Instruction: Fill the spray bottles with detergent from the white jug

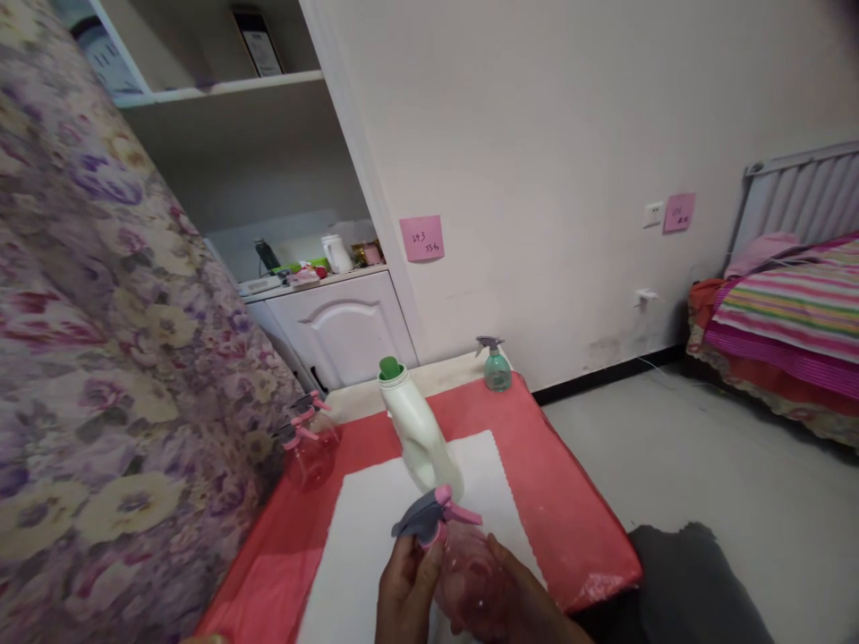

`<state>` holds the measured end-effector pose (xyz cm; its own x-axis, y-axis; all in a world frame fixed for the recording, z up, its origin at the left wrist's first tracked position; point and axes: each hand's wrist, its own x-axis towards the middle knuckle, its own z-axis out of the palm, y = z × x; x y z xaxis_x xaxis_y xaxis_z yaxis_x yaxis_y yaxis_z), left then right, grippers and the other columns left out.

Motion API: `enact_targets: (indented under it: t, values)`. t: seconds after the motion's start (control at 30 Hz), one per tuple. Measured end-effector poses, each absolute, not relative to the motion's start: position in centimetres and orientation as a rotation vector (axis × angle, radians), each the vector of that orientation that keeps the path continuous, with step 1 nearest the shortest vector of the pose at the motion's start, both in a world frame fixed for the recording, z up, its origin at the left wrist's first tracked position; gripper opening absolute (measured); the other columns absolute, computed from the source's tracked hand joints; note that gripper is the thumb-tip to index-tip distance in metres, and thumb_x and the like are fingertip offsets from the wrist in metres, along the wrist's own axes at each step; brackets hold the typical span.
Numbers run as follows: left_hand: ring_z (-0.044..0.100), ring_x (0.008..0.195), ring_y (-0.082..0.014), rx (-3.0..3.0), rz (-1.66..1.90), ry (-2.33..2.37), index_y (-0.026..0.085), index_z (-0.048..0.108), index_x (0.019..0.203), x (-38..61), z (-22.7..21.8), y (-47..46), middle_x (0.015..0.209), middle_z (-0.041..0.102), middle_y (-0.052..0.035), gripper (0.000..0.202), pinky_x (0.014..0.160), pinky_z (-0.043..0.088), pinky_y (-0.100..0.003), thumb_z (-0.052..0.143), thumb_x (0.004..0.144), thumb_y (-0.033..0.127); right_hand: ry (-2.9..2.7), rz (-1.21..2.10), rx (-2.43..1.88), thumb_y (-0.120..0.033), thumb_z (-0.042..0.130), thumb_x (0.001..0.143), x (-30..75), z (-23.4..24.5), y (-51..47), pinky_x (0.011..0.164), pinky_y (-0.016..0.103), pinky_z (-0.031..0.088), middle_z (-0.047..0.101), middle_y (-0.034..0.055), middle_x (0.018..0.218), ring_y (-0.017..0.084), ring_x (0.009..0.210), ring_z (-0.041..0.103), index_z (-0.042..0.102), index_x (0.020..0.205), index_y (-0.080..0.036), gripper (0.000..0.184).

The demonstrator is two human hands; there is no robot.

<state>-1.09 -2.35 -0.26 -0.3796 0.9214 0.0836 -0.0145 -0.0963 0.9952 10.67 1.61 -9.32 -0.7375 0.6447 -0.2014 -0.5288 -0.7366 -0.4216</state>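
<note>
Close to me, a clear pink spray bottle [473,577] with a grey and pink trigger head is held tilted in both hands. My left hand [408,586] pinches it at the neck, just below the spray head. Around the right side of the bottle's body wraps my right hand [527,590]. Just beyond stands a pale green jug [417,425] with a grip hollow in its side. Its mouth has no cap on it, and something green [389,367] shows there. Under the jug lies a white cloth [355,528].
A red cover [564,501] lies over the table. Pink spray bottles [310,461] stand at its left edge, and a green spray bottle [497,369] at the far right corner. A floral curtain [134,358] hangs close on the left. Behind is a cabinet [349,317]; a bed [792,331] stands right.
</note>
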Motion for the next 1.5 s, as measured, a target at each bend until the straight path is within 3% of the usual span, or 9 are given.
enact_targets:
  t: [0.2, 0.37, 0.47, 0.6, 0.77, 1.03, 1.2, 1.37, 1.5]
  values:
    - [0.067, 0.072, -0.0222, 1.084, 1.568, 1.485, 0.018, 0.072, 0.091, -1.1, -0.2, -2.2, 0.081, 0.076, -0.0046, 0.039, 0.067, 0.052, -0.028, 0.076, 0.070, 0.051, -0.508, 2.464, -0.455, -0.075, 0.046, 0.083, 10.9, -9.5, 1.7, 0.030, 0.015, 0.032, 0.073, 0.0098, 0.065, 0.013, 0.045, 0.062, 0.071, 0.101, -0.005, 0.076]
    - [0.069, 0.077, -0.0262, 1.077, 1.548, 1.402, 0.017, 0.074, 0.093, -1.5, 0.0, -2.2, 0.082, 0.076, -0.0063, 0.041, 0.069, 0.051, -0.031, 0.077, 0.069, 0.049, -0.495, 2.526, -0.348, -0.078, 0.046, 0.080, 10.6, -11.0, 1.9, 0.029, 0.013, 0.019, 0.071, 0.0106, 0.058, 0.012, 0.041, 0.060, 0.071, 0.096, -0.004, 0.079]
    - [0.069, 0.082, -0.0279, 1.043, 1.526, 1.365, 0.017, 0.073, 0.100, -1.5, 0.1, -2.3, 0.087, 0.077, -0.0079, 0.044, 0.071, 0.052, -0.033, 0.076, 0.070, 0.049, -0.555, 2.520, -0.233, -0.078, 0.045, 0.081, 10.5, -10.8, 1.6, 0.035, 0.014, 0.029, 0.075, 0.0113, 0.068, 0.013, 0.047, 0.062, 0.071, 0.102, -0.007, 0.079]
    - [0.065, 0.107, -0.0325, 1.018, 1.516, 1.244, 0.020, 0.068, 0.118, -2.0, 0.1, -2.4, 0.112, 0.074, -0.0109, 0.052, 0.087, 0.052, -0.040, 0.071, 0.076, 0.050, -0.583, 2.465, -0.154, -0.078, 0.051, 0.078, 11.0, -9.0, 0.8, 0.053, 0.023, 0.048, 0.077, 0.0119, 0.082, 0.020, 0.068, 0.070, 0.068, 0.113, -0.010, 0.079]
    - [0.051, 0.131, -0.0320, 1.095, 1.490, 1.356, 0.022, 0.067, 0.122, -3.2, -1.1, -2.2, 0.132, 0.066, -0.0101, 0.053, 0.110, 0.037, -0.043, 0.071, 0.077, 0.050, -0.580, 2.481, -0.227, -0.059, 0.064, 0.079, 12.1, -7.7, 0.2, 0.061, 0.028, 0.051, 0.074, 0.0094, 0.090, 0.023, 0.076, 0.072, 0.065, 0.116, -0.015, 0.057]
    - [0.056, 0.125, -0.0349, 1.012, 1.628, 1.402, 0.020, 0.070, 0.117, -2.0, -1.0, -2.3, 0.125, 0.069, -0.0122, 0.052, 0.109, 0.039, -0.049, 0.072, 0.076, 0.051, -0.723, 2.247, -0.197, -0.037, 0.083, 0.064, 11.7, -7.0, -0.1, 0.072, 0.030, 0.051, 0.069, 0.0094, 0.118, 0.024, 0.097, 0.067, 0.055, 0.130, -0.024, 0.073]
    - [0.054, 0.127, -0.0369, 1.031, 1.621, 1.424, 0.019, 0.077, 0.100, -1.9, -0.5, -2.3, 0.123, 0.071, -0.0121, 0.046, 0.108, 0.042, -0.046, 0.074, 0.071, 0.053, -0.892, 2.082, -0.196, -0.028, 0.090, 0.051, 10.8, -9.3, 0.6, 0.068, 0.025, 0.048, 0.072, 0.0092, 0.108, 0.021, 0.090, 0.068, 0.061, 0.116, -0.016, 0.072]
    - [0.063, 0.116, -0.0361, 0.944, 1.590, 1.290, 0.017, 0.075, 0.109, -2.8, -1.5, -2.2, 0.114, 0.074, -0.0150, 0.050, 0.104, 0.045, -0.048, 0.077, 0.071, 0.050, -1.049, 1.999, -0.261, -0.029, 0.090, 0.049, 10.8, -11.4, 1.1, 0.079, 0.031, 0.049, 0.069, 0.0051, 0.112, 0.025, 0.102, 0.065, 0.057, 0.117, -0.021, 0.076]
    - [0.064, 0.114, -0.0364, 0.957, 1.554, 1.340, 0.015, 0.076, 0.105, -2.9, -1.9, -2.2, 0.112, 0.074, -0.0168, 0.047, 0.103, 0.046, -0.047, 0.076, 0.073, 0.049, -1.170, 1.960, -0.296, -0.030, 0.088, 0.054, 11.3, -9.7, 0.8, 0.090, 0.038, 0.048, 0.066, 0.0074, 0.120, 0.029, 0.112, 0.062, 0.054, 0.121, -0.022, 0.075]
